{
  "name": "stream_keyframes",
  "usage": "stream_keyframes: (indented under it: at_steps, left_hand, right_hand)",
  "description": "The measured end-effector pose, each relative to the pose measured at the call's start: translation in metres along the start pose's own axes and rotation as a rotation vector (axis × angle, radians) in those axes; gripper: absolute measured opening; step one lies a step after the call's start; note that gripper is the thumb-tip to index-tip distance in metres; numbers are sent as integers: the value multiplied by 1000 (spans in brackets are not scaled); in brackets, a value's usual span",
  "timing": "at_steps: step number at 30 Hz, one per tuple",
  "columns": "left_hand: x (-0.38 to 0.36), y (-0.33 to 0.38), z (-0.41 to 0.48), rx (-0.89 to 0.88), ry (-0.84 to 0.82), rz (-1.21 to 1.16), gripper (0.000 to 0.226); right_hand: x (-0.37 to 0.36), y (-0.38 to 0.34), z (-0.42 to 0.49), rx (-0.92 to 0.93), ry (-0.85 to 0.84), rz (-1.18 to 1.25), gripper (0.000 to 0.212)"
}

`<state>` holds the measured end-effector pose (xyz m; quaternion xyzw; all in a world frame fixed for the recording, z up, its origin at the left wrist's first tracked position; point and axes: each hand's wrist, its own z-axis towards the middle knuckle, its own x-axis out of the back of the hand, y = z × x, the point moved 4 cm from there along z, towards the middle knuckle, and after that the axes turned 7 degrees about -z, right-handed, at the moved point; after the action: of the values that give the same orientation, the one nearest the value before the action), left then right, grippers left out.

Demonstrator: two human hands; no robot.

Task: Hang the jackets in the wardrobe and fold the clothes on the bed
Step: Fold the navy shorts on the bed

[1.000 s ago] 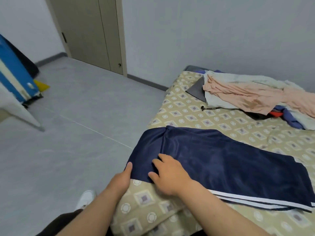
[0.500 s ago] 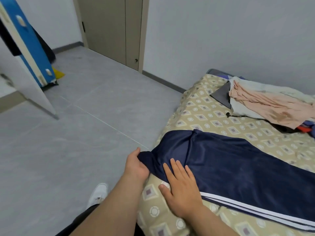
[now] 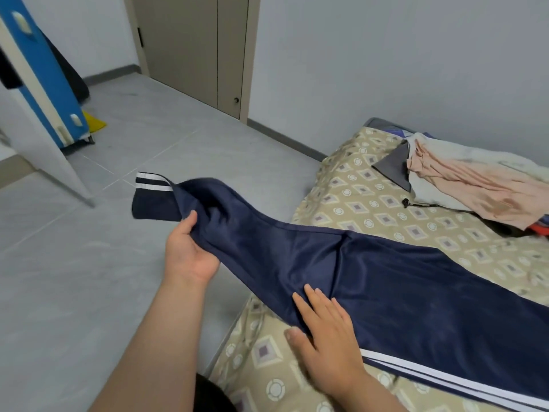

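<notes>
In my left hand (image 3: 190, 251), the near end of the navy trousers (image 3: 386, 278) is clamped: thumb on top, fingers curled underneath, with the cloth raised off the mattress and out over the floor (image 3: 89, 292). The striped end flops loose just past my thumb. My right hand (image 3: 326, 331) lies flat with its fingers straight, pressing the trousers down at the edge of the bed (image 3: 371, 209). The rest of the trousers runs away to the right of that hand, spread along the bed.

Risk 1: the cloth looks smooth and slippery. If my left grip loosens, the raised end will probably drop to the floor.

Risk 2: my right hand pins the cloth close to the mattress edge. A hard pull from the left could drag the trousers from under my palm and off the bed.

Risk 3: the cloth between my hands is creased and twisted. Folded over in that state, the layers would likely land uneven.

Beyond my right hand, well apart from it, a pile of clothes (image 3: 463, 185) waits at the far end of the bed, with a black cord (image 3: 416, 203) at its near edge. It is clear of the trousers and does not block the fold. Far to the left of my left hand stand a white panel (image 3: 38, 144) and a blue case (image 3: 50, 84). Neither is in the way.
</notes>
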<state>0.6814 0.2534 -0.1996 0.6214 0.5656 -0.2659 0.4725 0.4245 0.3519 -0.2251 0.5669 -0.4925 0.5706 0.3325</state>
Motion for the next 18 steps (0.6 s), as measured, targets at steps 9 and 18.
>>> stream_keyframes:
  at_steps: [9,18]
  left_hand:
    - [-39,-91,-48,50,-263,748,31]
    - [-24,-186,-93,-195,-997,1923,60]
  right_hand:
    - [43,32,17,-361,165,1148,24]
    - [77,85,25,-589,377,1302,30]
